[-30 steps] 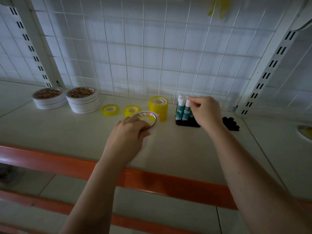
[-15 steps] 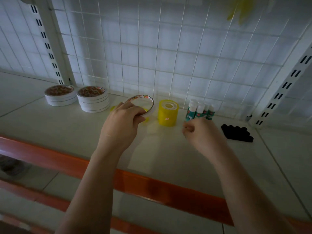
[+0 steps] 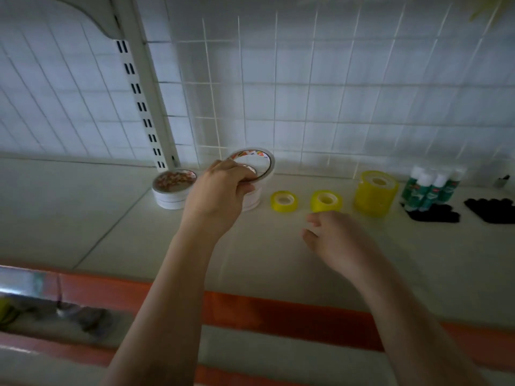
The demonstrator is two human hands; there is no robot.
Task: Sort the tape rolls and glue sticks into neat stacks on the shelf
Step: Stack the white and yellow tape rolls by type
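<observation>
My left hand [image 3: 220, 190] pinches the flat white tape roll with the printed paper label [image 3: 255, 162], tilted just above the right-hand white stack [image 3: 252, 200] at ten o'clock of the shelf [image 3: 390, 260]. Released while tilted, it could slide off the smooth rolls below. My right hand [image 3: 338, 240] hangs loose, holding nothing, near the glossy small yellow tape roll [image 3: 326, 201] at twelve.

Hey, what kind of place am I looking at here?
Probably a stationery shop or stockroom display. A shelf backed by a wire grid panel on a slotted upright carries grouped stock: tape rolls and glue sticks.
</observation>
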